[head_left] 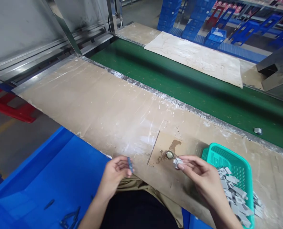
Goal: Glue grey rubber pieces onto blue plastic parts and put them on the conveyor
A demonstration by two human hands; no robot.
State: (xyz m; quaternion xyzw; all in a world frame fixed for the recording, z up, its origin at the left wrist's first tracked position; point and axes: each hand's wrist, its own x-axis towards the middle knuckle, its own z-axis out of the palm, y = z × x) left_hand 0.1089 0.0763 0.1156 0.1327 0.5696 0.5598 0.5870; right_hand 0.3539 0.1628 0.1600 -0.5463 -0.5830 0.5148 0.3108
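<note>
Near the table's front edge, my left hand (115,173) pinches a small dark blue-grey stick-like part (130,164) between thumb and fingers. My right hand (200,173) grips a small light-grey plastic piece (178,162) at its fingertips, above a square of cardboard (161,143). Just left of that piece, a small round metal-rimmed dish (170,155) rests on the cardboard beside a brown wet stain. Right of my right hand stands a green plastic basket (239,158) with many similar grey pieces (234,190) in it; my forearm partly covers its left side.
A large blue bin (67,165) at lower left holds several dark slender parts (71,218). Behind the worktable (84,98) runs a green conveyor belt (160,74) with one grey piece (258,130) on it. More grey pieces lie right of the basket. A red stool (10,105) stands left.
</note>
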